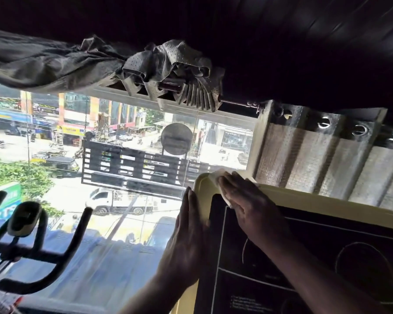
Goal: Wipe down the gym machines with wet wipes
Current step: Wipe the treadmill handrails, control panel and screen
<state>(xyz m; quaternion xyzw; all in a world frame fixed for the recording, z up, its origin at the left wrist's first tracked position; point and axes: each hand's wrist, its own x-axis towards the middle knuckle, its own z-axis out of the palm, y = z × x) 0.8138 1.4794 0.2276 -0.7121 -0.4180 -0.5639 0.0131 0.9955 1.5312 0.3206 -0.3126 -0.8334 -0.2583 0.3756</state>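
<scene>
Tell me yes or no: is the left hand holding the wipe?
No, the left hand lies flat against the side of the console; the wipe sits under the right hand.

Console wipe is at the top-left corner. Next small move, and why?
Probably slide the right hand with the wipe rightward along the yellow top rim. The wipe sits pressed at the top-left corner, the left hand lies flat against the side edge, and the rim runs on to the right.
</scene>
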